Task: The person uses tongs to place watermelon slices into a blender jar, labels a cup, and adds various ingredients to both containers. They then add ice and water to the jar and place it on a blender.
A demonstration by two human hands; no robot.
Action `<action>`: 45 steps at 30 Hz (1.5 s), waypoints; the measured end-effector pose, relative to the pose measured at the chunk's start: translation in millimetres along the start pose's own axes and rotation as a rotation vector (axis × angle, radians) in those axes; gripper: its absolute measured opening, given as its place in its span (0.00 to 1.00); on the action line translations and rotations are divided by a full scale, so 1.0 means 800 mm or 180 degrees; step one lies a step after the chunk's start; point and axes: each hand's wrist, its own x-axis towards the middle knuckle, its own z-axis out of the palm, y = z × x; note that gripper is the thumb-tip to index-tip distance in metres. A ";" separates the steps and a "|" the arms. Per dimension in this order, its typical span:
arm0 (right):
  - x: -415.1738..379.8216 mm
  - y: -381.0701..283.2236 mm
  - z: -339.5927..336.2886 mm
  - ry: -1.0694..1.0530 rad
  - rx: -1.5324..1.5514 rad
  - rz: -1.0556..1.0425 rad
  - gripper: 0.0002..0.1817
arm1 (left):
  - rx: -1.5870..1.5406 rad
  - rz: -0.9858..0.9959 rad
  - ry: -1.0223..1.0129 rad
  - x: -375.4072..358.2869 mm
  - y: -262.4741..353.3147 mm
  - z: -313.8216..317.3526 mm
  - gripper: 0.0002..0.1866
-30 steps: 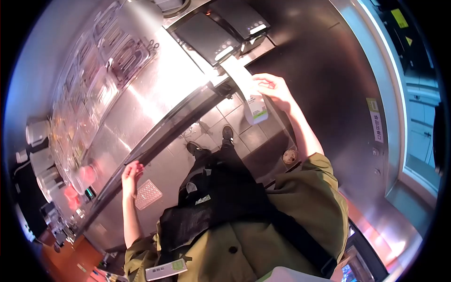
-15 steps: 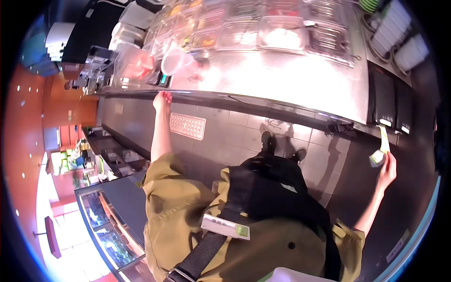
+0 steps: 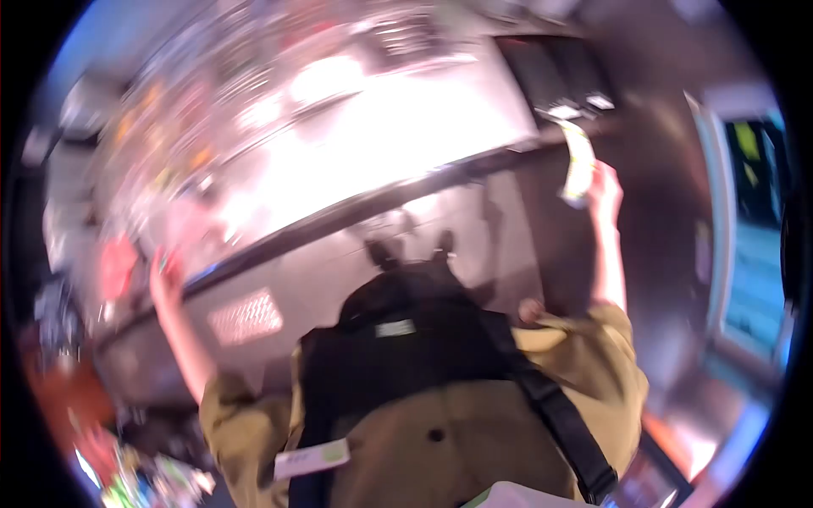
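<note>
A pale strip of label paper (image 3: 578, 161), with yellowish marks along it, runs from just below a black box-shaped device (image 3: 559, 76) down to my right hand (image 3: 603, 190), which pinches it near its lower end. Far to the left, my left hand (image 3: 167, 269) reaches over the counter's front edge, smeared by motion. Beside it is a red item in a clear container (image 3: 118, 267). I cannot tell whether the left fingers hold anything.
The bright steel counter (image 3: 406, 123) runs across the front, with blurred rows of clear food containers (image 3: 229, 85) behind. Under it lies a tiled floor with a perforated plate (image 3: 246, 317). A blue-lit glass-fronted cabinet (image 3: 752, 245) stands at the right.
The view has swung to the right, so the counter slants and the black devices sit nearer the middle. My left hand has come over the counter edge. My right hand keeps the label strip.
</note>
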 end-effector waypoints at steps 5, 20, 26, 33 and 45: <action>-0.006 0.045 -0.006 0.0464 -0.0117 -0.0320 0.05 | 0.0014 0.0043 0.0276 0.061 0.000 -0.014 0.19; -0.038 -0.009 -0.139 0.2826 0.1345 -0.0018 0.04 | -0.0439 -0.0071 -0.1060 -0.168 0.001 0.396 0.11; -0.004 -0.142 -0.085 0.0043 0.2272 -0.1069 0.12 | -0.1725 -0.2338 -0.2383 -0.226 -0.016 0.531 0.20; 0.027 -0.253 -0.012 -0.1570 0.3842 -0.0752 0.18 | -0.1490 -0.1724 -0.2100 -0.294 -0.031 0.569 0.18; -0.008 0.040 0.160 0.0177 0.2774 0.1075 0.08 | -0.1590 -0.0959 -0.0927 -0.221 -0.062 0.401 0.11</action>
